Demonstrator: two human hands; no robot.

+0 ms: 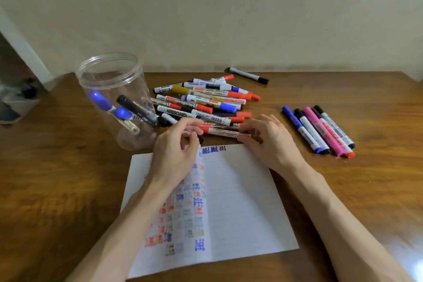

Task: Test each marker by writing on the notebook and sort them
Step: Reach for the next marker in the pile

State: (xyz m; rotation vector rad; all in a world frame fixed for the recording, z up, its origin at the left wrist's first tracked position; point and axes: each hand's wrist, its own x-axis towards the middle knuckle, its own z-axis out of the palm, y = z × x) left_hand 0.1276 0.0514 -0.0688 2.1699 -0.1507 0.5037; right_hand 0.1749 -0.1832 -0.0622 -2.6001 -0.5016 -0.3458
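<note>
From the head camera, a white-barrelled marker with a red cap (225, 131) lies crosswise between both hands, just beyond the far edge of the notebook. The left hand (176, 146) pinches its red cap end. The right hand (270, 139) has its fingers curled round the other end, seemingly ready to uncap it, though the grip is partly hidden.

The open white lined notebook (240, 201) on the brown wooden worktop (57, 178) already carries many red, blue and black test marks. Sorting looks partly done:

- **Jar:** a few markers sit in the clear plastic jar (114, 98).
- **Row:** a short row of sorted markers (320, 130) lies at the right.
- **Pile:** a large mixed pile of markers (206, 98) remains behind the hands, probably untested.
</note>
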